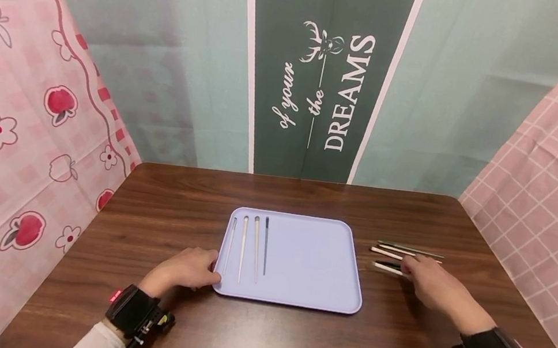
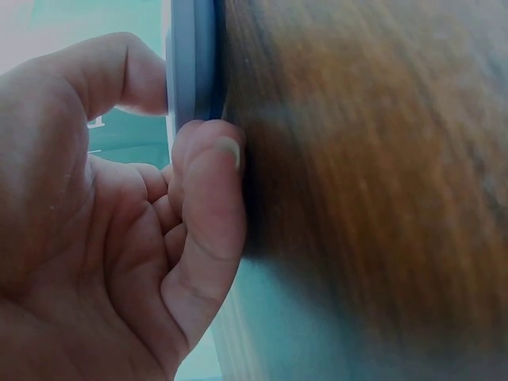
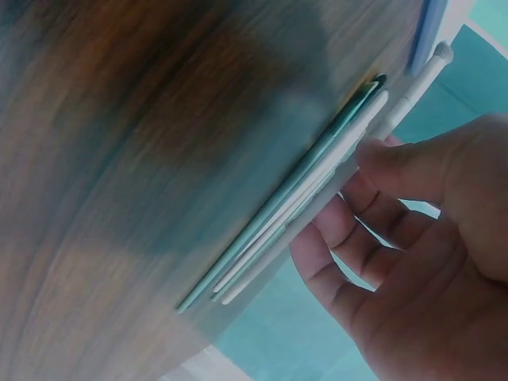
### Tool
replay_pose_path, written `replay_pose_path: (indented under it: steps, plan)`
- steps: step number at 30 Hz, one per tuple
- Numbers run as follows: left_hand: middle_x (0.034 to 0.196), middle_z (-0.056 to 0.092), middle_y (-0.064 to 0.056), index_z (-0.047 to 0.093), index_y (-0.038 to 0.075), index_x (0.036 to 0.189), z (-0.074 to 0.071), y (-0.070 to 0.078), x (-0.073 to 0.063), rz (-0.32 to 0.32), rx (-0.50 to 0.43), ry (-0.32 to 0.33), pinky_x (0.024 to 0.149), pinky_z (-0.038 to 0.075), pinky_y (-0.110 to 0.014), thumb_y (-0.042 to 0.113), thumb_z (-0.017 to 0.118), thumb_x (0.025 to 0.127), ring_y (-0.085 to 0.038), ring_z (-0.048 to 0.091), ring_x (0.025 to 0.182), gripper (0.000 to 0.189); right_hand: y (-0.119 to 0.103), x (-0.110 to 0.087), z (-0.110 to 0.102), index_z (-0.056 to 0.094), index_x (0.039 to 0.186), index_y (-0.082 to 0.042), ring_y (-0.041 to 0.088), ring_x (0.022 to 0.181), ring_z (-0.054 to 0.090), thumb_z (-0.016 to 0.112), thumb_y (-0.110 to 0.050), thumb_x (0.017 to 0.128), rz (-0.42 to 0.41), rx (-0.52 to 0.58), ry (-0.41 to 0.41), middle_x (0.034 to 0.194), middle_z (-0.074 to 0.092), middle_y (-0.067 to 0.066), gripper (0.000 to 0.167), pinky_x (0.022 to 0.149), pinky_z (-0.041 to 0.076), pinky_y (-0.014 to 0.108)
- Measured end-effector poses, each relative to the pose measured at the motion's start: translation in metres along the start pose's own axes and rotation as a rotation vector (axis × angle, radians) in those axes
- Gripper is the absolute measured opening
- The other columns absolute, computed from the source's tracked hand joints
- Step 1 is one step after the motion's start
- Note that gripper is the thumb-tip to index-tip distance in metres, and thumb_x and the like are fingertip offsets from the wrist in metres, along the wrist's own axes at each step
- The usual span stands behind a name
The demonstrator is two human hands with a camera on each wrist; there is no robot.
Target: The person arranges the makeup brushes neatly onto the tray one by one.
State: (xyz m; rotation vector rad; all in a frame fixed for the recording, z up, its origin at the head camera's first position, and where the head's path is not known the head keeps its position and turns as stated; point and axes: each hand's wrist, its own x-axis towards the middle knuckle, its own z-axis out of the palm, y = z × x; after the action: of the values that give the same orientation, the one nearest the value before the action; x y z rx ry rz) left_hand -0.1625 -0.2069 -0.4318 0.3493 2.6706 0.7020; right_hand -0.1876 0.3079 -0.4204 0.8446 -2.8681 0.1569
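The left hand (image 1: 190,268) pinches the pale lavender, round-cornered rectangular tray (image 1: 310,262) at its near left corner. Four slim, straight brushes (image 1: 242,251) lie along the tray's left side. Toward the brown wood-grained table's (image 1: 177,190) right edge, the right hand (image 1: 435,283) pinches a pale, grey-tipped brush (image 3: 414,90) beside other slender brushes (image 1: 386,253).

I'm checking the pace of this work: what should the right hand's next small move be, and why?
Probably carry the pinched brush toward the tray. The right hand seems to have it between thumb and fingers; four brushes already lie in a row there, with bare space to their right, and the left hand holds the rim.
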Motion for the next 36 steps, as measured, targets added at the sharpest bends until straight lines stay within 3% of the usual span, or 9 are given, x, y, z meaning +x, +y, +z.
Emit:
replay_pose_path:
  steps: [5,21,36]
  plan:
    - [0.066,0.057,0.0,0.055,0.013,0.083,0.0,0.0,0.0,0.003,0.005,-0.004,0.047,0.046,-0.029,0.022,0.069,0.084,-0.014,0.057,0.05,0.017,-0.008,0.003,-0.002,0.05,0.083,-0.014,0.014,0.07,0.045,0.061,0.01,0.083,0.041,0.035,-0.046,0.075,0.045,-0.003,0.026,0.061,0.041,0.035]
    - [0.065,0.057,0.001,0.054,0.013,0.08,-0.001,0.0,0.0,0.027,0.021,0.009,0.047,0.046,-0.029,0.021,0.068,0.081,-0.013,0.057,0.048,0.016,-0.04,0.027,-0.008,0.06,0.09,-0.007,0.016,0.07,0.053,0.065,0.001,0.086,0.135,0.071,-0.1,0.079,0.056,0.001,0.01,0.062,0.047,0.039]
    - [0.065,0.057,0.001,0.055,0.013,0.081,-0.002,0.001,-0.002,0.027,0.02,0.01,0.047,0.046,-0.029,0.021,0.069,0.083,-0.013,0.056,0.049,0.016,-0.062,0.055,-0.005,0.064,0.085,-0.005,0.014,0.062,0.048,0.068,-0.003,0.084,0.108,0.101,-0.082,0.07,0.055,-0.001,0.005,0.057,0.045,0.034]
